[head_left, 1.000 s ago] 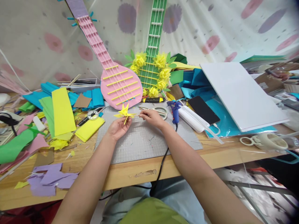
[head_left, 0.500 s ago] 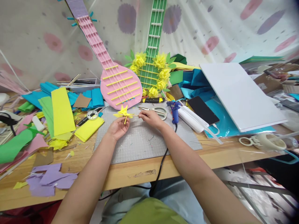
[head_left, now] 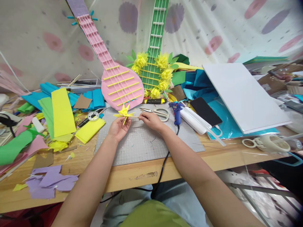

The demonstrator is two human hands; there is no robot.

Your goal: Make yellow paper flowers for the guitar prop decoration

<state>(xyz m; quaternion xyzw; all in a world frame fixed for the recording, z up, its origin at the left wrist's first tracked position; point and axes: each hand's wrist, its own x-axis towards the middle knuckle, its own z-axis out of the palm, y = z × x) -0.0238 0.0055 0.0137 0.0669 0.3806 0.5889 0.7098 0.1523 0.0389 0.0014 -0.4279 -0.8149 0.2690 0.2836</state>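
A small yellow paper flower [head_left: 124, 112] with pointed petals sits on a thin stick, held over the grey cutting mat [head_left: 146, 142]. My left hand [head_left: 118, 128] is cupped palm-up just under the flower, its fingertips pinching at the base. My right hand [head_left: 151, 120] pinches the stick's other end, to the right of the flower. Scissors [head_left: 158, 112] lie just behind my right hand.
A pink paper guitar [head_left: 118, 83] and a green one with yellow flowers [head_left: 155, 71] lean at the back. A blue glue gun [head_left: 177, 112], phone [head_left: 205, 111], white board [head_left: 243, 94], tape roll [head_left: 93, 116] and many paper sheets and scraps [head_left: 61, 112] crowd the wooden table [head_left: 132, 175].
Both hands and the flower have shifted slightly up and away from me; the grip is unchanged.
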